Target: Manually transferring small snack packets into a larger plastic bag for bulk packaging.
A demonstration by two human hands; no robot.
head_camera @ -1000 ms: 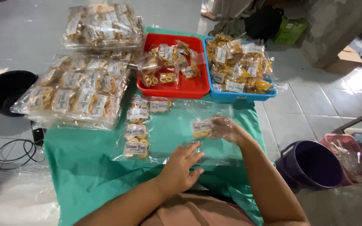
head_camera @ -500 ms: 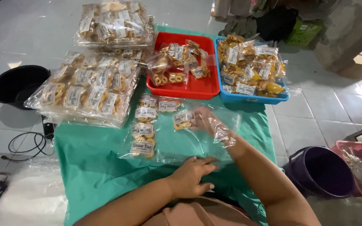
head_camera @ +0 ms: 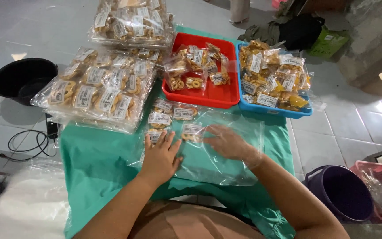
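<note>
A: Item, large clear bag (head_camera: 217,163): on our green desk (head_camera: 93,177), snack packets (head_camera: 173,113) inside

B: Left hand (head_camera: 160,159): fingers spread flat on it. Right hand (head_camera: 228,144): inside, fingers loosely open beside one packet (head_camera: 192,131)

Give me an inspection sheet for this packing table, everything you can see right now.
Surface: green cloth over a low table.
Job's things: large clear bag lying flat, small labelled snack packets inside it.
Clutter: two filled packs of snack packets; red tray and blue tray with loose packets.
Grippers: left hand flat on the bag over packets; right hand inside the bag, touching a packet.
Cables: black cable coiled on the floor.
Surroundings: black pot, purple bucket, pink basket, tiled floor.
</note>
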